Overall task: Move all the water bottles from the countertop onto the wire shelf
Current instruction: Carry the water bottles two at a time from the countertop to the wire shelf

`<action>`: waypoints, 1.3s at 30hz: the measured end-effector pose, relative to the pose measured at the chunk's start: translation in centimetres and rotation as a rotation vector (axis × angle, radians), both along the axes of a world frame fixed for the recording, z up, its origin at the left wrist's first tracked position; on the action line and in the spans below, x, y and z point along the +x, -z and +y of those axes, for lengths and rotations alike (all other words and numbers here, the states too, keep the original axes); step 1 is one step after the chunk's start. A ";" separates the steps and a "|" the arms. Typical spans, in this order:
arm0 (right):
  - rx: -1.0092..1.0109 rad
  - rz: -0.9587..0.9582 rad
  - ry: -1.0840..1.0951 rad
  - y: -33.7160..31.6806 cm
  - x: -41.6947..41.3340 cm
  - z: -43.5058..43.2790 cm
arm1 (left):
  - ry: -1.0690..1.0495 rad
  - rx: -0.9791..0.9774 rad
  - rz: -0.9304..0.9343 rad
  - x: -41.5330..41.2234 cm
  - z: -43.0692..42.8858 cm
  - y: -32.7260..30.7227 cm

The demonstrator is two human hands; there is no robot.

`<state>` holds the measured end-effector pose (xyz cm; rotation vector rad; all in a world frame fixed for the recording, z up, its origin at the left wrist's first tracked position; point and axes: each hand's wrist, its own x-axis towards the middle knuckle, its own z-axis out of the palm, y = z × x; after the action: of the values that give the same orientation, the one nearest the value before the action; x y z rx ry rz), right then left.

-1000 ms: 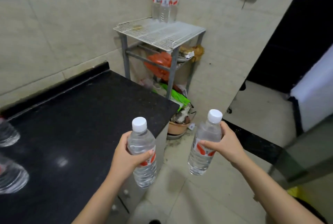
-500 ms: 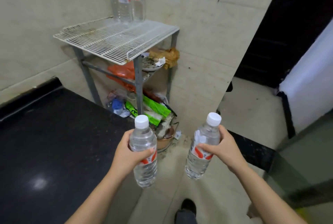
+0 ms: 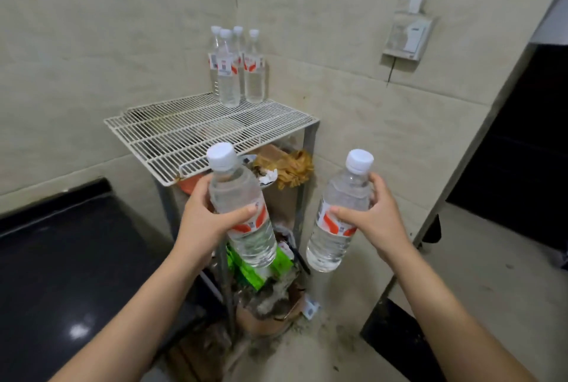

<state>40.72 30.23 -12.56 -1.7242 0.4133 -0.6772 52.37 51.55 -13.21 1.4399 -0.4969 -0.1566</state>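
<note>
**2 bottles in hand at the front of the shelf**

The left hand (image 3: 203, 222) grasps the left bottle (image 3: 235, 191) around its middle, thumb across the label and fingers curled behind. The right hand (image 3: 373, 222) grasps the right bottle (image 3: 330, 246) the same way. Both bottles hang in the air, caps up and slightly tilted, just before the front edge of the wire shelf (image 3: 184, 136). This mid-body grip probably leaves each base free to meet the wires flat.

4 bottles (image 3: 229, 83) stand bunched at the shelf's back by the wall, leaving the near grid bare for these 2. The visible part of the countertop (image 3: 61, 258) shows no bottles; whether others wait out of view cannot be told.
</note>
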 end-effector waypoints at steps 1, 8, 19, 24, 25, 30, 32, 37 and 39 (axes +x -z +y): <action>-0.007 -0.042 -0.014 -0.7 0.9 -0.7 | -0.010 -0.010 -0.024 0.6 -0.9 -0.8; -0.041 -0.285 0.017 -5.5 7.4 -5.8 | -0.079 -0.087 -0.120 6.4 -6.5 -5.1; -0.077 -0.381 0.056 -8.5 23.1 -14.8 | -0.214 -0.102 -0.122 20.5 -12.8 -9.7; -0.086 -0.377 0.084 -7.7 29.2 -17.4 | -0.298 -0.055 -0.111 25.5 -15.9 -9.5; -0.085 -0.367 0.067 -7.6 30.1 -17.9 | -0.313 -0.043 -0.103 26.1 -16.6 -9.3; -0.151 -0.281 -0.068 -7.9 34.9 -20.1 | -0.405 0.017 -0.099 28.8 -19.9 -8.4; -0.168 -0.236 -0.084 -8.1 36.9 -20.6 | -0.456 0.026 -0.093 29.9 -20.9 -7.9; -0.169 -0.190 -0.159 -7.3 42.2 -20.2 | -0.534 0.103 -0.079 33.4 -22.8 -6.6; -0.189 -0.161 -0.182 -6.8 43.9 -19.8 | -0.553 0.138 -0.083 34.7 -23.4 -6.3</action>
<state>84.64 10.47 -5.76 -1.8428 0.0812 -0.7340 87.05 28.19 -6.89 1.6717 -0.1422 0.3174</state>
